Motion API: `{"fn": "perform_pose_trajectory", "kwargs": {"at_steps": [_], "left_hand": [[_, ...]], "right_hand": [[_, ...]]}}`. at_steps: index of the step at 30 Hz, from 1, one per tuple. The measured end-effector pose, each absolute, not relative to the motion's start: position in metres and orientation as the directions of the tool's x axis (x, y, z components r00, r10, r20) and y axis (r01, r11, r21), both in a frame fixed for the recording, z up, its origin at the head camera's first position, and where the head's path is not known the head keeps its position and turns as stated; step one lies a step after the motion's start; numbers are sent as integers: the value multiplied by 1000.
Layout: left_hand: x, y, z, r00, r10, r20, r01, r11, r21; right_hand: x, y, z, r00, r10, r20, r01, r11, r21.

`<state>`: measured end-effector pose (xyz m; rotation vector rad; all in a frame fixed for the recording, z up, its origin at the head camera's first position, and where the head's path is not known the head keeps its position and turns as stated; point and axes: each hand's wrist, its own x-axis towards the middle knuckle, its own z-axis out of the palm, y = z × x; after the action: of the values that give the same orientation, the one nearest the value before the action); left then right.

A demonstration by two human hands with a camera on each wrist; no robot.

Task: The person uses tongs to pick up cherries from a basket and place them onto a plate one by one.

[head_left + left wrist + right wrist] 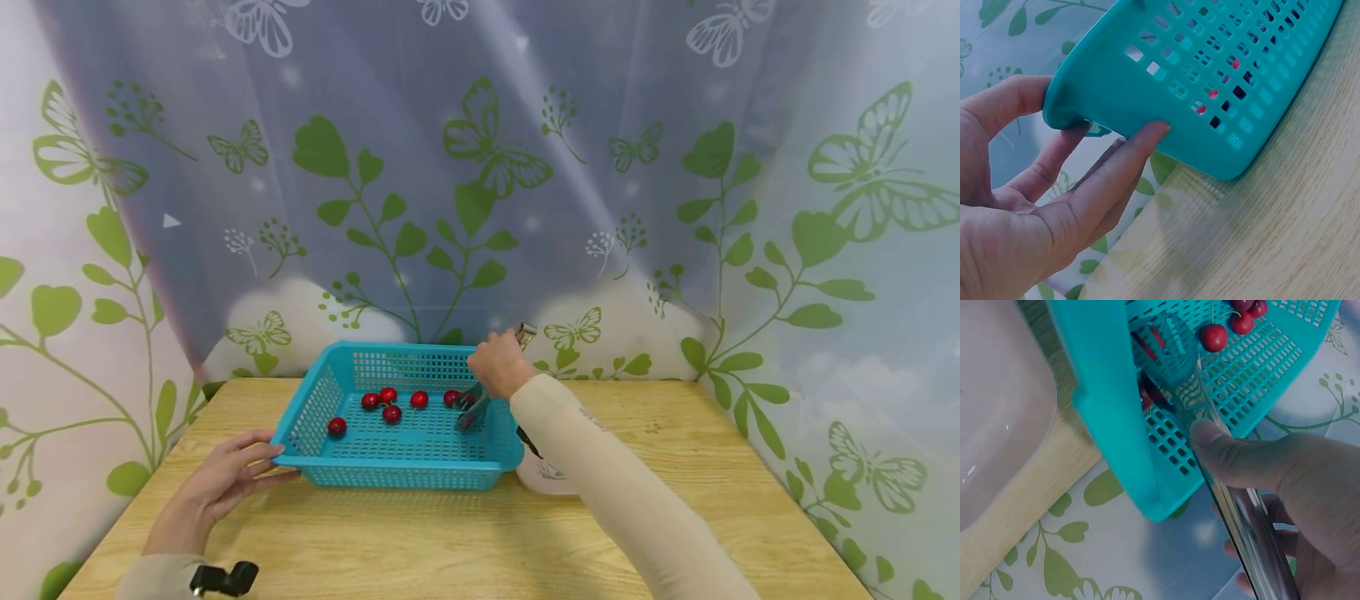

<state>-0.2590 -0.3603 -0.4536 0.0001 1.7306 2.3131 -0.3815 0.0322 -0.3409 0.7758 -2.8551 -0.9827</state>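
A turquoise plastic basket (405, 462) with slotted walls sits on the table, holding several red cherries (419, 400). At its front left corner my left hand (232, 475) holds the rim between its fingers; the left wrist view shows fingers above and below the basket edge (1110, 100). Over the basket's right end my right hand (501, 365) grips metal tongs (1235, 519), pointed down into the basket. Red shows through the slots of the tongs' head in the right wrist view, by the basket wall; whether the tongs pinch that cherry I cannot tell.
A pale pinkish dish (1004, 412) stands against the basket's right side, partly behind my right forearm in the head view. The wooden table (405, 542) meets a curtain (570, 275) printed with leaves and butterflies at the back and sides.
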Motion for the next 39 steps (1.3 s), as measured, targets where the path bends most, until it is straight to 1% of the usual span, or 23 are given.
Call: {"fn": "perform_pose_trajectory", "kwargs": {"at_steps": [4,14,17,23,29,33,39], "left_hand": [[-260,-360,-454,-969,198,-149,-198,-257,946],[-260,-361,-454,-966,217,-141,-197,-267,943],[-259,-360,-454,-967,212,-142,-196,-263,945],[-257,-360,-454,-970,189,-155,-200,-246,948],[-257,-359,-455,-970,186,-159,-202,-240,950],[-258,-360,-455,-969,192,-157,-202,-244,949],[-259,-360,-454,-970,188,-154,-199,-247,949]], "right_hand": [[-381,33,-342,-873,-466,-144,-455,672,584],[-382,38,-342,-860,-498,-110,-463,672,579],[-382,41,-340,-858,-503,-104,-474,698,537],[-380,52,-333,-839,-542,-54,-522,772,362],[-376,63,-325,-826,-563,-20,-548,795,261],[-372,72,-318,-822,-570,-5,-557,801,221],[-361,88,-305,-820,-571,37,-545,800,251]]}}
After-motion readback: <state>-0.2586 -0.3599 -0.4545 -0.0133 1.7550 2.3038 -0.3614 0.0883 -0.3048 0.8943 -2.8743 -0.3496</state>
